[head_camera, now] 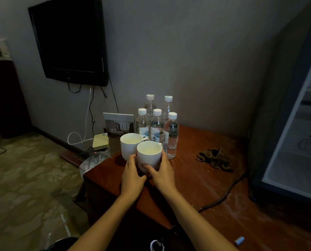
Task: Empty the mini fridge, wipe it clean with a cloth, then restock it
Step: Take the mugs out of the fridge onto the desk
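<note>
mini fridge [295, 156] sits at the far right w/ its door open, and the shelves i can see look bare. sweeping from the left: tv [67, 38] on the wall, small box [100, 142] at the desk's left end, then the back mug [130, 145] standing on the desk [205, 187]. left hand [132, 175] wraps the left side of the front mug [148, 156], right hand [162, 173] wraps the right side w/ the thumb across the front, so both are gripping it. mug's upright, mouth up; can't tell if the base is on the wood or just off it. five water bottles [155, 127] are clustered right behind, nearest one just beside the right hand's fingers. brown cloth [214, 158] lies crumpled further right, nobody touching it. imo the key bit: fridge is well off to the right of the grip, right hand's nearer, so the mug would travel sideways past the cloth, kept vertical.
</note>
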`<state>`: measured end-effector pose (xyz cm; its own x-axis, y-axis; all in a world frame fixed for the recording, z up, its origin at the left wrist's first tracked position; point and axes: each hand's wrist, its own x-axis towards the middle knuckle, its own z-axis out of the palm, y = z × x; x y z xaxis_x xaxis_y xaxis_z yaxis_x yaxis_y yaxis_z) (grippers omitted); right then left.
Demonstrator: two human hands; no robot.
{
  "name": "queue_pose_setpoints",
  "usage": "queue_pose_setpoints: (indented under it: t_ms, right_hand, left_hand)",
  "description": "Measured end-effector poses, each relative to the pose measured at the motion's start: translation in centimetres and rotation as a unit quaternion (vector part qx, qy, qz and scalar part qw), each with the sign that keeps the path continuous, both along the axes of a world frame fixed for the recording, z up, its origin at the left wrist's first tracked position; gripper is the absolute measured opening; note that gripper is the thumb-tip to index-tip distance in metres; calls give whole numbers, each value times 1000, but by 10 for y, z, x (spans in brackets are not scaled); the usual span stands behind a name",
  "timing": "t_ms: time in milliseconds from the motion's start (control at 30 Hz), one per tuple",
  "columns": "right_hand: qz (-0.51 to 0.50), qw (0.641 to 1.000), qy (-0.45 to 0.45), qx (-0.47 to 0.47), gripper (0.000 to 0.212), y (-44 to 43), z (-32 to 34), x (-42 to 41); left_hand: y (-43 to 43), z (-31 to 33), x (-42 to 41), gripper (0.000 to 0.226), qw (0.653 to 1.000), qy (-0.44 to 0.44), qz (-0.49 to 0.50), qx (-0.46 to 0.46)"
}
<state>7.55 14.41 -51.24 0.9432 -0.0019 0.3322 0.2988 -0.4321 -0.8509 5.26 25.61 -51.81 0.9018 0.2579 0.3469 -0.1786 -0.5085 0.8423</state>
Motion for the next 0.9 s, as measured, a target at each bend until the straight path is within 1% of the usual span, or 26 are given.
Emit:
queue_pose_setpoints:
  t_ms: [100, 267, 433, 600, 767, 900]
  right_hand:
    - [3, 1000, 10, 14, 84, -1, -3, 5]
    - [-2, 999, 23, 34, 83, -4, -7, 12]
    - [-3, 1000, 18, 18, 82, -2, -8, 18]
    - [0, 1000, 21, 3, 83, 0, -9, 23]
    - [6, 1000, 19, -5, 83, 0, -11, 26]
    - [4, 1000, 22, -9, 82, -1, -10, 25]
  left_hand:
    - [-1, -1, 5, 61, 1000, -4, -3, -5]
    - [-4, 0, 9, 67, 1000, -12, -13, -6]
    - [-4, 1, 10, 71, 1000, -17, 5, 22]
    - [-6, 3, 5, 60, 999, -9, 39, 18]
    - [-4, 4, 3, 55, 999, -10, 33, 20]
    - [-5, 6, 0, 58, 999, 0, 25, 23]
